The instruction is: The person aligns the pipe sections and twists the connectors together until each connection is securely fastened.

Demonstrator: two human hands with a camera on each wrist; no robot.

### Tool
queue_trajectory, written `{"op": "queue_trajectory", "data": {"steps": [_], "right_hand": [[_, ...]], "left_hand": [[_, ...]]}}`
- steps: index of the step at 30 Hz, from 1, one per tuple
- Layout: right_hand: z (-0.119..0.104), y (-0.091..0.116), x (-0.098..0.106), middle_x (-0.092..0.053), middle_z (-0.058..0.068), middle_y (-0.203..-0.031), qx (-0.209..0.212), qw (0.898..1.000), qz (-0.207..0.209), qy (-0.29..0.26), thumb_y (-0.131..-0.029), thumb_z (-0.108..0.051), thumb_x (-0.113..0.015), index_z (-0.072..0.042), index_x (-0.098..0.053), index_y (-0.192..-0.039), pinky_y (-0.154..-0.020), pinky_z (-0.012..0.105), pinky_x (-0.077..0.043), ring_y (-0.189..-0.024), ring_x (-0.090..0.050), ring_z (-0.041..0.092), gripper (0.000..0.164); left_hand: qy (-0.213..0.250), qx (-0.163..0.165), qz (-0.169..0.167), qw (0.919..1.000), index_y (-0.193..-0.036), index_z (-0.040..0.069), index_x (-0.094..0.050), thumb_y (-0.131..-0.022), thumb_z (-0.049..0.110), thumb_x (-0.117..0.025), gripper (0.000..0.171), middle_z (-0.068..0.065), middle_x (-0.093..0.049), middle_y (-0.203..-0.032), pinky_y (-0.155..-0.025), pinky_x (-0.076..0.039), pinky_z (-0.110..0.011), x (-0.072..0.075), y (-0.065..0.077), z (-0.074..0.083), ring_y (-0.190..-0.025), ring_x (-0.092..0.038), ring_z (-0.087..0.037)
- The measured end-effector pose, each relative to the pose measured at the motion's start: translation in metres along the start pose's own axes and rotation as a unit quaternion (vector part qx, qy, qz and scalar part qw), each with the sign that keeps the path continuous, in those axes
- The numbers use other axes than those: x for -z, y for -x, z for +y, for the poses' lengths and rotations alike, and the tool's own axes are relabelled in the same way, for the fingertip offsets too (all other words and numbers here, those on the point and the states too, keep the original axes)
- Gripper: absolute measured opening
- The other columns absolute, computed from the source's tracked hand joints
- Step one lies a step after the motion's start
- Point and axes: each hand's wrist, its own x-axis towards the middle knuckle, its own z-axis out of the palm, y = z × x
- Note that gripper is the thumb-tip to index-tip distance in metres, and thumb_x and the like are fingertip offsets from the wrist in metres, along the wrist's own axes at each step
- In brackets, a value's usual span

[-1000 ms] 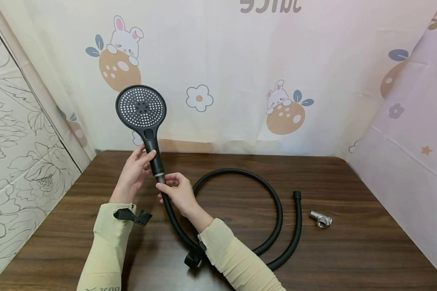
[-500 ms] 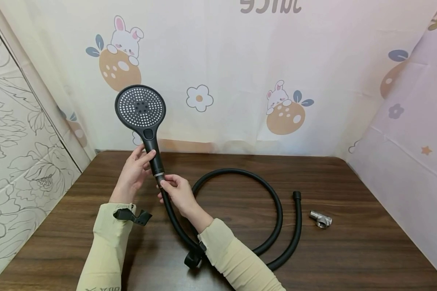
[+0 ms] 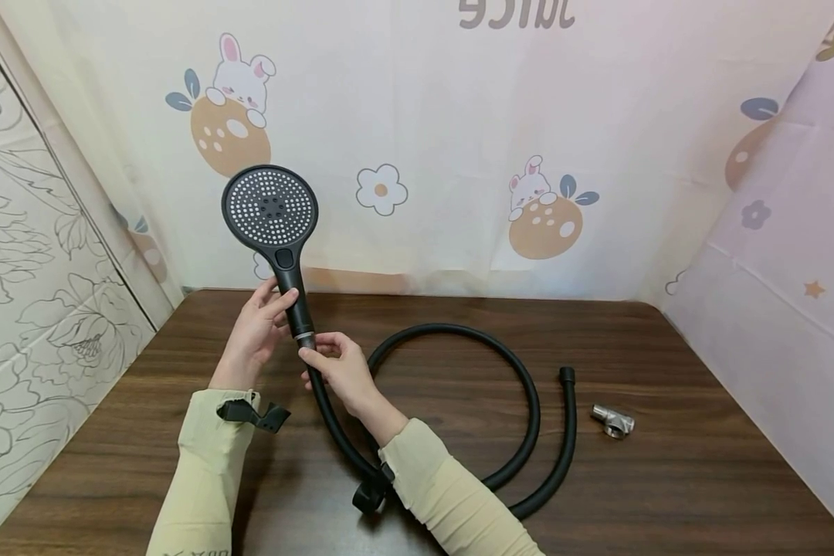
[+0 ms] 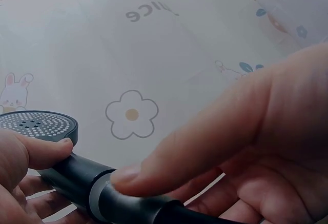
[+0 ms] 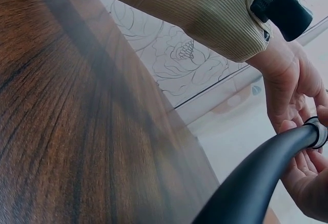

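A black shower head (image 3: 269,207) with a round, white-dotted spray face is held upright above the table's left side. My left hand (image 3: 252,337) grips its handle (image 3: 299,310), thumb across the front. Just below, my right hand (image 3: 342,369) pinches the end fitting of the black shower hose (image 3: 333,423) at the handle's lower end. In the left wrist view a pale ring (image 4: 97,197) shows between handle and fitting, with the right thumb (image 4: 128,180) on the fitting. The right wrist view has the hose (image 5: 256,178) curving up into both hands.
The hose loops over the brown wooden table (image 3: 674,479), its free end (image 3: 567,375) lying to the right. Beside that end is a small silver angled metal fitting (image 3: 613,421). A printed curtain (image 3: 445,154) hangs behind the table.
My right thumb and fingers shifted slightly up, then back down around the hose fitting. The shower head stays almost in place; my left hand keeps its grip.
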Motion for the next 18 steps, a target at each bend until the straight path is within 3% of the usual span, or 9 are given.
{"op": "queue_trajectory", "data": {"steps": [6, 18], "right_hand": [[0.0019, 0.0007, 0.0005, -0.051, 0.006, -0.090, -0.007, 1.000, 0.011, 0.005, -0.080, -0.004, -0.068, -0.003, -0.050, -0.108, -0.056, 0.029, -0.053, -0.059, -0.061, 0.013, 0.033], [-0.0001, -0.0006, -0.0007, -0.053, 0.008, -0.091, -0.013, 1.000, 0.016, -0.005, -0.083, -0.005, -0.065, 0.001, -0.050, -0.110, -0.057, 0.029, -0.053, -0.058, -0.060, 0.012, 0.032]], "left_hand": [[0.002, 0.005, 0.002, 1.0000, -0.142, 0.016, -0.027, -0.090, 0.021, -0.057, 0.060, 0.006, -0.052, -0.095, -0.075, -0.042, -0.028, 0.0000, 0.0006, -0.0016, -0.080, -0.054, -0.008], [0.008, 0.003, -0.001, 1.0000, -0.141, 0.017, -0.028, -0.090, 0.021, -0.057, 0.059, 0.006, -0.053, -0.098, -0.074, -0.043, -0.027, 0.0002, -0.0004, -0.0003, -0.081, -0.054, -0.008]]}}
